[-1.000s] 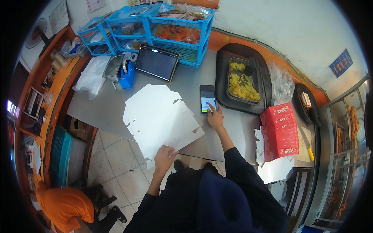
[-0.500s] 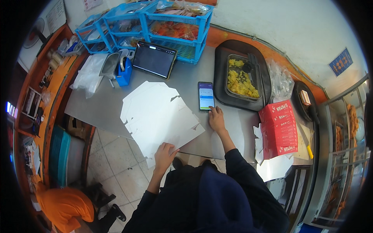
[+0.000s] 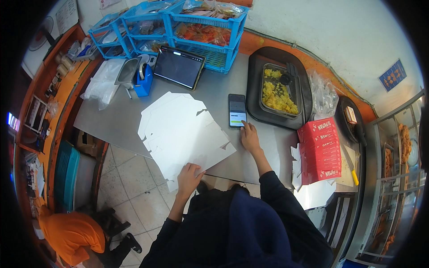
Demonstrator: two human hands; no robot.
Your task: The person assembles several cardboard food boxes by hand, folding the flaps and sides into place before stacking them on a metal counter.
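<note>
Head view: left hand (image 3: 188,177) pressed flat, unclenched, steadying flat white cardboard sheets (image 3: 183,131); right hand (image 3: 249,137) fingertip tapping phone (image 3: 237,110), gripping nothing.

Bright, even indoor light, sharp centre, strong fisheye bending, black corners.

The person's left hand (image 3: 188,177) rests on the near edge of a stack of flat white cardboard box blanks (image 3: 183,131) on the grey counter (image 3: 111,120). The right hand (image 3: 250,138) touches the lower edge of a smartphone (image 3: 237,110) with lit screen. Just beside it lies a black tray (image 3: 257,111) with a metal pan of yellow food (image 3: 279,91). A tablet (image 3: 178,67) leans near blue baskets (image 3: 223,49).
</note>
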